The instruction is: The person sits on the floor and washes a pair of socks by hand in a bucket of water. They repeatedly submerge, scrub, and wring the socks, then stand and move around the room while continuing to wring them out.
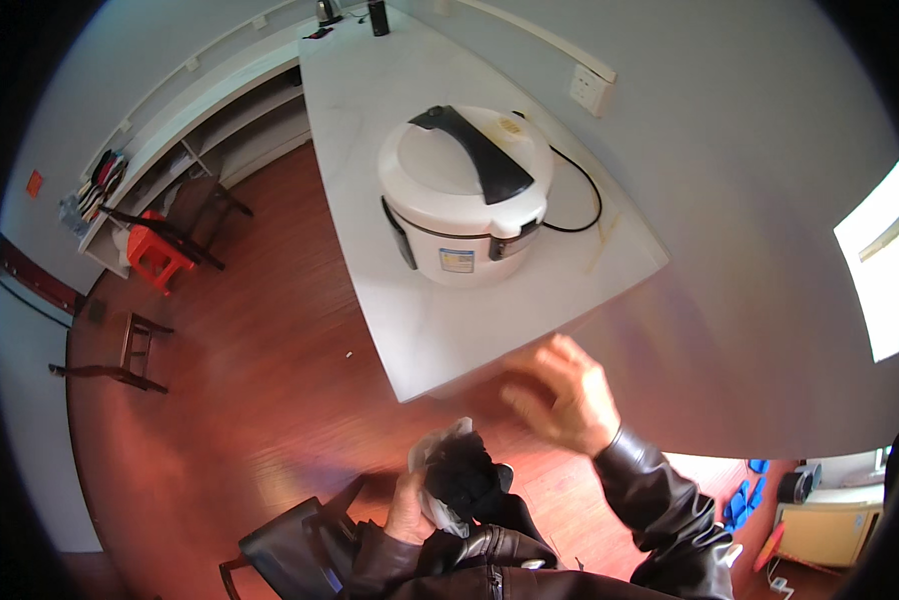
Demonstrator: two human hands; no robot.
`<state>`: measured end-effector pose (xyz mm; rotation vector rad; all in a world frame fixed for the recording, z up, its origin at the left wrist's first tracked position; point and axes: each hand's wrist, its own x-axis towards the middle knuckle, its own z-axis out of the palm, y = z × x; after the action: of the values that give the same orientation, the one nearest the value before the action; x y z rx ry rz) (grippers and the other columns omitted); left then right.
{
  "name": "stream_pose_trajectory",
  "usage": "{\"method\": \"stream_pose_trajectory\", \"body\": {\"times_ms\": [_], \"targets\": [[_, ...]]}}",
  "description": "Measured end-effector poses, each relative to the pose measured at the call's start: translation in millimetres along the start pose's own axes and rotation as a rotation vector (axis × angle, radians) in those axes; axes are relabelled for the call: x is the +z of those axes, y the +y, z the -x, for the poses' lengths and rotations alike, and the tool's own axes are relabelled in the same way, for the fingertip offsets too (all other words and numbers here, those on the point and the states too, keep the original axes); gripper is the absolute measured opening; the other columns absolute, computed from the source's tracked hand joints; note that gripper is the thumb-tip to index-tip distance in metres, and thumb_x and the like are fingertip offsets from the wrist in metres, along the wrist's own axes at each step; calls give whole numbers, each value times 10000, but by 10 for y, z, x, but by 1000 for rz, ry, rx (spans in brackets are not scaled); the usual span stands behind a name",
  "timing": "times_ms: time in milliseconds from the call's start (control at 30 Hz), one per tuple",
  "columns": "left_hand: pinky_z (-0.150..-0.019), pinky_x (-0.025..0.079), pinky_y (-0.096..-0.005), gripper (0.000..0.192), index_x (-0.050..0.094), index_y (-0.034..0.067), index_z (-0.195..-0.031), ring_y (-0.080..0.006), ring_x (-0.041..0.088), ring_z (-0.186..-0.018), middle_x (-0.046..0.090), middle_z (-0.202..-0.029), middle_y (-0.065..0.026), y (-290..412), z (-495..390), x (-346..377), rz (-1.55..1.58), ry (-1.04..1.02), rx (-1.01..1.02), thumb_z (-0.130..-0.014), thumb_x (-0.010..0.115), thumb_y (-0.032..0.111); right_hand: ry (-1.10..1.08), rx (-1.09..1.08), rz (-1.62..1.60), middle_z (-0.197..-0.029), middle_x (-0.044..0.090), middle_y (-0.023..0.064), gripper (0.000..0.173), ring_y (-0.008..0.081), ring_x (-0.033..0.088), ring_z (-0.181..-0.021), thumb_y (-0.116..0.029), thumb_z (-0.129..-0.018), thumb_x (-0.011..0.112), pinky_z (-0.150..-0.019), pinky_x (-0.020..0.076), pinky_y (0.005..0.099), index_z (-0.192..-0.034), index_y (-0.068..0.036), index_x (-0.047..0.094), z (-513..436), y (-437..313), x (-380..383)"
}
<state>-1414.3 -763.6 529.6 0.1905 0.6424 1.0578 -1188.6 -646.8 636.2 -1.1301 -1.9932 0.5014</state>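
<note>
My left hand, low in front of my body, grips a crumpled whitish cloth or thin bag. Dark fabric lies against it; whether it is held too or is part of my clothing I cannot tell. My right hand hovers by the near end of the white table, slightly blurred, its fingers apart and nothing in them. On that table stands a white electric rice cooker, lid down, with a black handle across the top. A black power cord curves out on its right.
A dark chair is close at my left. Farther left are wooden chairs, a red plastic stool and low shelving. A wall socket sits above the table. Blue slippers lie on the floor at right.
</note>
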Motion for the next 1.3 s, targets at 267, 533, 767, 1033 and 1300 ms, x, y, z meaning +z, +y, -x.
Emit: {"method": "stream_pose_trajectory", "body": {"times_ms": [267, 533, 767, 1033, 1300], "targets": [[-1082, 410, -404, 707, 368, 0, -1420, -267, 506, -1267, 476, -1413, -155, 253, 315, -335, 49, 128, 107, -898, 620, 406, 191, -273, 520, -1174, 614, 206, 363, 399, 559, -1072, -70, -839, 604, -939, 435, 441, -1189, 22, 584, -1597, 152, -122], [-1023, 473, -407, 605, 406, -2, -1388, -269, 570, -1191, 547, -1325, -152, 625, 438, -721, 120, 192, 256, -921, 578, 342, 38, 13, 824, -1034, 648, 182, 347, 372, 574, -1003, -198, -820, 652, -880, 451, 447, -1117, -20, 628, -2324, 507, 87], [-957, 523, -401, 473, 446, -14, -1349, -263, 617, -1116, 597, -1242, -155, 939, 467, -931, 182, 281, 178, -909, 480, 158, 71, 79, 794, -886, 661, 149, 386, 338, 623, -809, -182, -790, 632, -744, 499, 421, -1170, -111, 629, -2414, 666, 167], [-964, 515, -397, 427, 456, -17, -1325, -254, 622, -1097, 609, -1210, -149, 983, 469, -1226, 291, 301, 145, -931, 478, 144, 67, 225, 571, -965, 677, 194, 418, 342, 657, -852, -116, -805, 615, -780, 507, 404, -1221, -77, 597, -2379, 562, 139], [-963, 511, -395, 424, 478, -7, -1310, -239, 621, -1098, 618, -1201, -132, 1060, 481, -1345, 288, 301, 138, -915, 477, 148, 30, 191, 657, -921, 680, 193, 387, 341, 661, -841, -134, -811, 641, -782, 507, 400, -1193, -70, 643, -2409, 532, 197]]}}
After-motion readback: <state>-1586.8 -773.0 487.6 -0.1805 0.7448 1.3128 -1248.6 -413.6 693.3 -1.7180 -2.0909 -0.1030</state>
